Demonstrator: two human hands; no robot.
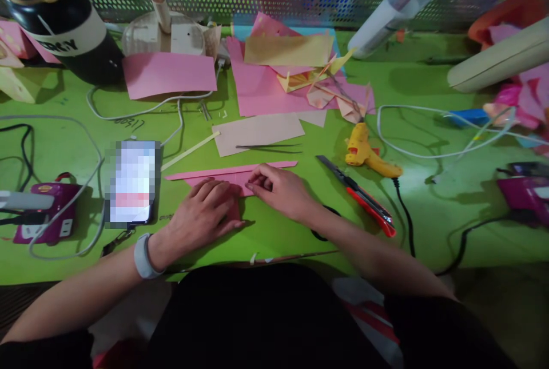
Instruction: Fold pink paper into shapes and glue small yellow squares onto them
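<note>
Pink paper (241, 181) lies flat on the green table in front of me, with a folded pink strip (193, 175) along its far edge. My left hand (206, 209) rests over the paper's left part, fingers laid out and slightly bent, pressing it down and hiding some of it. At the paper's right side my right hand (277, 189) has its thumb and forefinger pinched together on the sheet. Just beyond the strip are metal tweezers (268, 146) on a pale paper piece (257, 131). A red and black utility knife (358, 196) lies right of my right hand.
A yellow glue gun (369, 154) with a black cord lies to the right. On the left are a phone (132, 183) and a purple power strip (47, 214). Coloured paper scraps (287, 51), a dark bottle (64, 26) and white cables line the back.
</note>
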